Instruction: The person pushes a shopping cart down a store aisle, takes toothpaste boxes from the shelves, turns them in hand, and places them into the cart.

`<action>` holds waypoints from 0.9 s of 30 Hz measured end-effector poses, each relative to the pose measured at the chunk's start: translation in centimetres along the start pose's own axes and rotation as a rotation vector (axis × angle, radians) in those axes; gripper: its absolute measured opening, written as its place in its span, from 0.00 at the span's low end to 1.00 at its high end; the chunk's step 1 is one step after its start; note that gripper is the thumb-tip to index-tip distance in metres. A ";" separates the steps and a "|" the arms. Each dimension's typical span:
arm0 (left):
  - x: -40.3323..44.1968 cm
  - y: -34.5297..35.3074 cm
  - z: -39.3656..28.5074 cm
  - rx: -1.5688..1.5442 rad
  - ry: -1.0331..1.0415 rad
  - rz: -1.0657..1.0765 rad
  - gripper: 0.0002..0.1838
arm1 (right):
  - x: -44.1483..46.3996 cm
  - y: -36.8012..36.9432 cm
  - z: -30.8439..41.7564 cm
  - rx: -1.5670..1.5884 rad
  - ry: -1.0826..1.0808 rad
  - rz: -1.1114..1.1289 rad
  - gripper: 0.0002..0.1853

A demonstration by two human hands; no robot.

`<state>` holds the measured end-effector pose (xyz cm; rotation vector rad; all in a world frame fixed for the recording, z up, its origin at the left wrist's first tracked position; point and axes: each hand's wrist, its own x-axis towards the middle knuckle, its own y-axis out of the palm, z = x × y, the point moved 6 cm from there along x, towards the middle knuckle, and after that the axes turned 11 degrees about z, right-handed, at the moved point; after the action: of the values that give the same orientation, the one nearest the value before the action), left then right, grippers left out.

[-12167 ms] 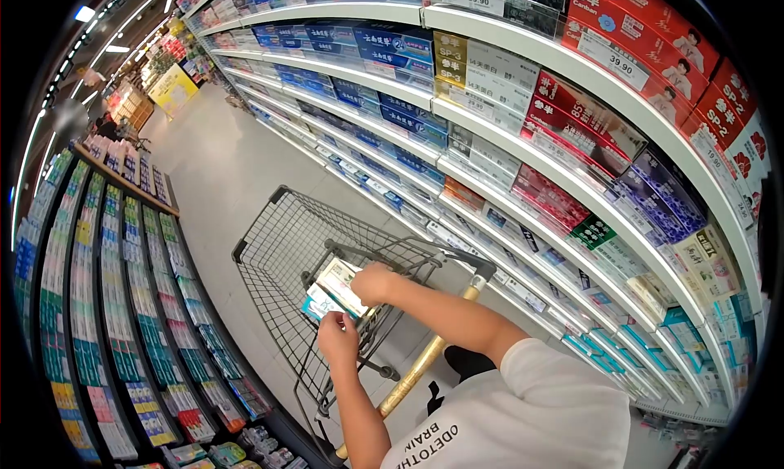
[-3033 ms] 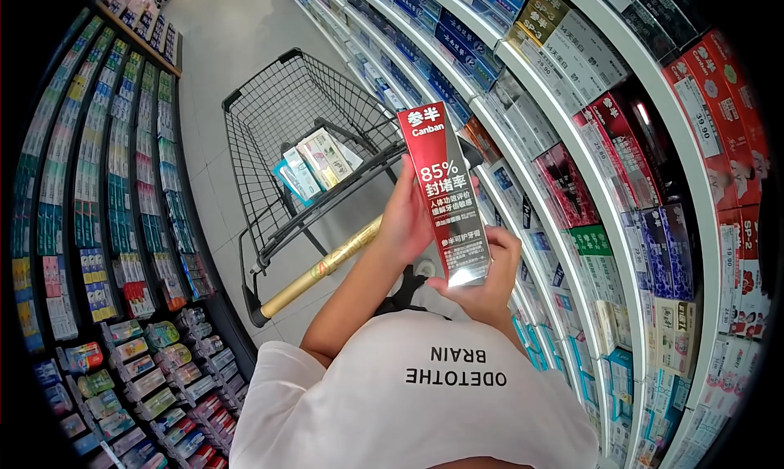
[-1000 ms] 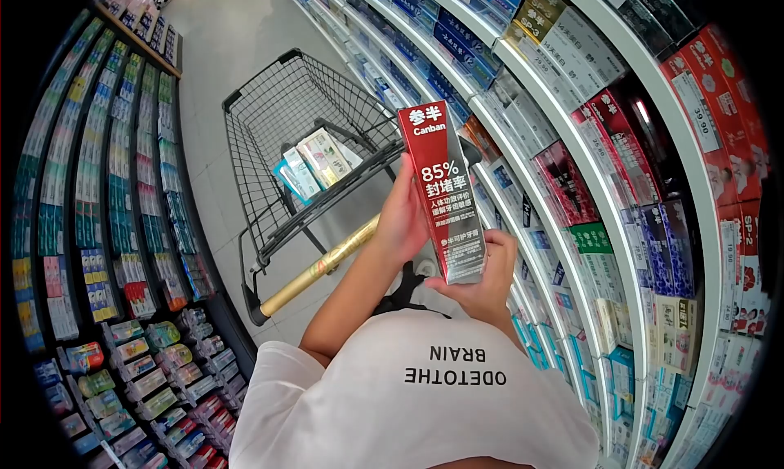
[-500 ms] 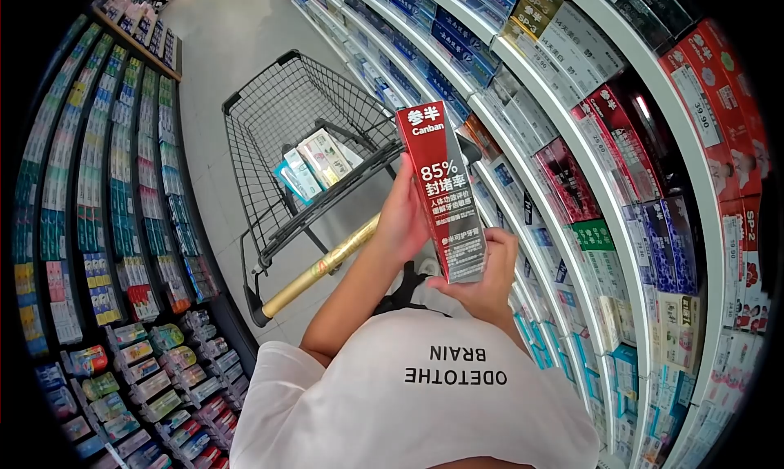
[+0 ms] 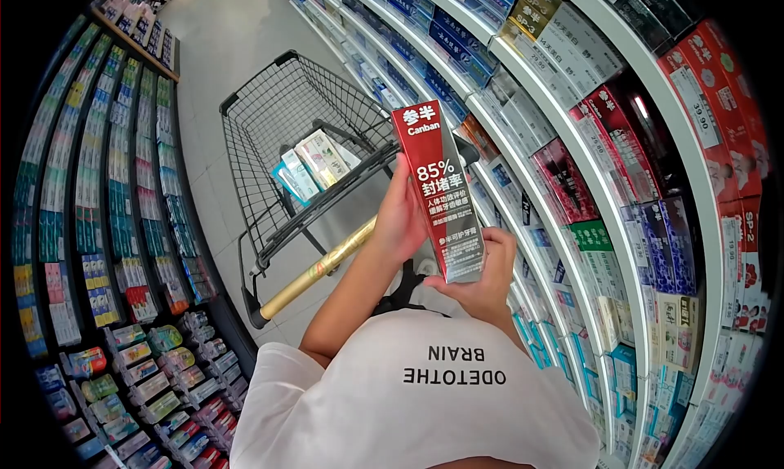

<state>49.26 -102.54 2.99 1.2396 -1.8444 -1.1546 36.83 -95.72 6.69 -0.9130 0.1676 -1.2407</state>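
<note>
A red and dark grey Canban toothpaste box [image 5: 435, 187] is held upright in front of my chest, its printed face toward me. Along its left edge, my left hand [image 5: 406, 212] is closed on it, with the fingers mostly behind the box. My right hand [image 5: 488, 275] grips the lower right corner, thumb at the bottom edge. Just beyond the box stands a black wire shopping cart [image 5: 253, 114] with a gold handle bar [image 5: 318, 271]. Inside the cart lie a white and blue package [image 5: 296, 179] and a pale box [image 5: 324, 157].
Shelves of boxed toothpaste [image 5: 608, 134] with price tags curve along my right. To my left, a tall rack [image 5: 122, 175] carries rows of hanging toothbrush packs, with small packaged goods [image 5: 151, 371] below. The tiled aisle floor [image 5: 214, 20] runs ahead past the cart.
The toothpaste box has shifted very slightly left, and its lower print looks sharper. Both hands keep their hold on it.
</note>
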 end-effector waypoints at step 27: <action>0.3 0.7 0.3 -0.085 0.079 0.113 0.35 | -0.8 -0.6 -0.5 0.135 0.020 -0.101 0.46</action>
<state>48.63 -102.58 3.48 1.1036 -1.7648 -1.0956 35.86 -95.32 6.49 -0.8008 0.0532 -1.3384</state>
